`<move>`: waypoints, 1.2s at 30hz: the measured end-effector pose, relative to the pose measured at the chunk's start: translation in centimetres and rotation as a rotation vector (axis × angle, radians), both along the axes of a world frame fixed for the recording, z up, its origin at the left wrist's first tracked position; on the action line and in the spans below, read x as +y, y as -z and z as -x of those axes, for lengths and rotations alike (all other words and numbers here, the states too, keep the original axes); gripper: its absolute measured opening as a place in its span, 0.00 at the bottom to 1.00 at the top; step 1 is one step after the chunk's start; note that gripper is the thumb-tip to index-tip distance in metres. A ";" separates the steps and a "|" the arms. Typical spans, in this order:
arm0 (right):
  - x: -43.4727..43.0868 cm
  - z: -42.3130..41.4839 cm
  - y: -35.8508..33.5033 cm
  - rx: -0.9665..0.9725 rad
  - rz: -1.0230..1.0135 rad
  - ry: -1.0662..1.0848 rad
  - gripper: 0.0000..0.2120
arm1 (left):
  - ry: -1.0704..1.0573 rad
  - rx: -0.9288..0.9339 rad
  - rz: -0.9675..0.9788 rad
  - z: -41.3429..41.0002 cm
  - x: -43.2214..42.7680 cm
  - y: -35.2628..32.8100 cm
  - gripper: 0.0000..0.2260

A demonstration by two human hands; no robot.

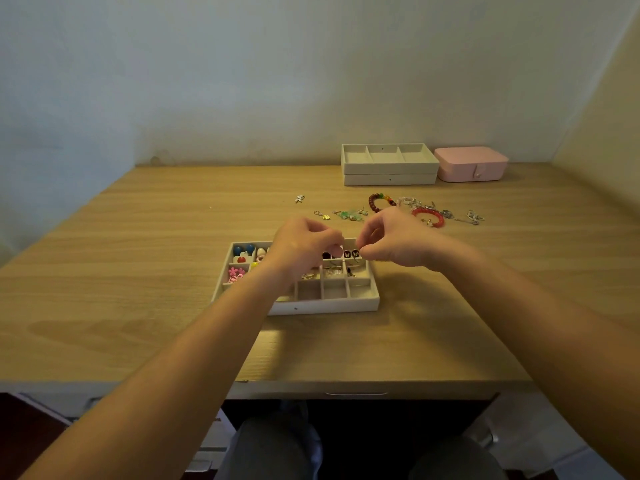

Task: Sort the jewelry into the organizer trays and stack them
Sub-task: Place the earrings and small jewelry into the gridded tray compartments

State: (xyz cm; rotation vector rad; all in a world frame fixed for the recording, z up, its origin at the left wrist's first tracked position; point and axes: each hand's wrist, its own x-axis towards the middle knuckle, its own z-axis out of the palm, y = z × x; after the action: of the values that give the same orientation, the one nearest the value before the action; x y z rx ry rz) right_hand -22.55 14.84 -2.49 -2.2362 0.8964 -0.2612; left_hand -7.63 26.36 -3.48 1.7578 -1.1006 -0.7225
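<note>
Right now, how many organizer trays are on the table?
3. One gridded tray lies at the front; two are stacked at the back beside the pink box, an upper tray on a lower tray. None appears hidden.

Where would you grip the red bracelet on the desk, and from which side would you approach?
Probably pinch the red bracelet at its near arc from above, one finger inside the loop: it lies flat as a ring, and silver chains crowd its far side.

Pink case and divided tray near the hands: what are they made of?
Pink rounded case: likely faux leather or plastic, smooth matte skin, small snap tab. Pale grey divided tray: probably board with velvety lining, dull flat surface; not certain.
</note>
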 end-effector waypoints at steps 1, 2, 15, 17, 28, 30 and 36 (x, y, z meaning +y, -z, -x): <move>0.0 0.0 0.1 0.018 0.016 -0.015 0.05 | -0.008 -0.007 0.006 -0.2 0.0 -0.1 0.08; 0.0 -0.1 0.1 0.041 0.034 -0.037 0.05 | -0.008 -0.023 0.007 -0.4 -0.1 -0.2 0.08; 0.1 -1.2 -0.7 0.317 0.174 -0.234 0.11 | -0.028 -0.276 -0.040 -0.7 -1.3 2.1 0.05; 0.2 -1.5 -0.8 0.347 0.215 -0.244 0.10 | -0.024 -0.267 -0.030 -0.9 -1.3 2.4 0.05; 1.5 -2.3 -0.4 0.407 0.443 -0.200 0.08 | -0.013 -0.232 -0.028 -1.4 -1.2 2.5 0.05; 1.8 -2.5 -0.2 0.420 0.499 -0.197 0.09 | -0.011 -0.227 -0.026 -1.3 -1.1 2.4 0.06; 2.5 -2.8 0.2 0.488 0.663 -0.190 0.09 | 0.009 -0.207 -0.018 -1.1 -0.9 2.1 0.05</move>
State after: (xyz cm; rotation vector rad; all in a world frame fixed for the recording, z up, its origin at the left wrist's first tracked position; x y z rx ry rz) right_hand -19.73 17.32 -2.65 -3.0648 0.9196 0.1074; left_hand -6.49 25.49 -5.61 1.8752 -1.2438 -0.5669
